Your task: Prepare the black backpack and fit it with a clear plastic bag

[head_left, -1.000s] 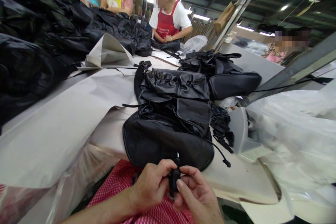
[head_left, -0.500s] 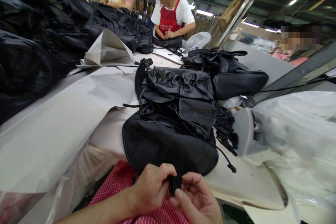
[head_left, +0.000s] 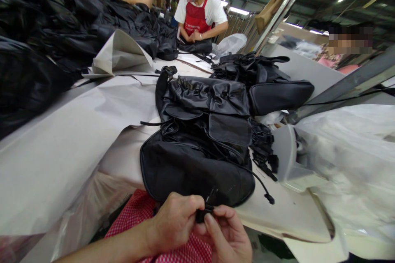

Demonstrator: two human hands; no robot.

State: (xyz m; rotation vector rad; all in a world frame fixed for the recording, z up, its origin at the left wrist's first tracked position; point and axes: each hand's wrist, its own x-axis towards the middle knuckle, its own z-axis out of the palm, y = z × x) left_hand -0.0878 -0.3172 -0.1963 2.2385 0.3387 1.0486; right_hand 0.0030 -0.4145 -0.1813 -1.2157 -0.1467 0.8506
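A black backpack (head_left: pixel 200 139) lies on the paper-covered table (head_left: pixel 61 152) right in front of me, its bottom panel toward me. At its near edge my left hand (head_left: pixel 175 222) and my right hand (head_left: pixel 225 238) pinch a small black plastic cord stopper (head_left: pixel 202 213) between fingertips. A thin black drawstring (head_left: pixel 256 181) with an end knot trails from the backpack to the right. Whether the cord runs through the stopper is hidden by my fingers.
Another black backpack (head_left: pixel 262 82) lies behind the first. A heap of black bags (head_left: pixel 46 28) fills the left side, clear plastic bags (head_left: pixel 348 160) the right. A person in a red apron (head_left: pixel 197 12) works at the far end; other people sit beyond.
My hands have stayed at the backpack's near edge, shifting their grip on the stopper, which now shows less between the fingers. The view has tilted slightly.
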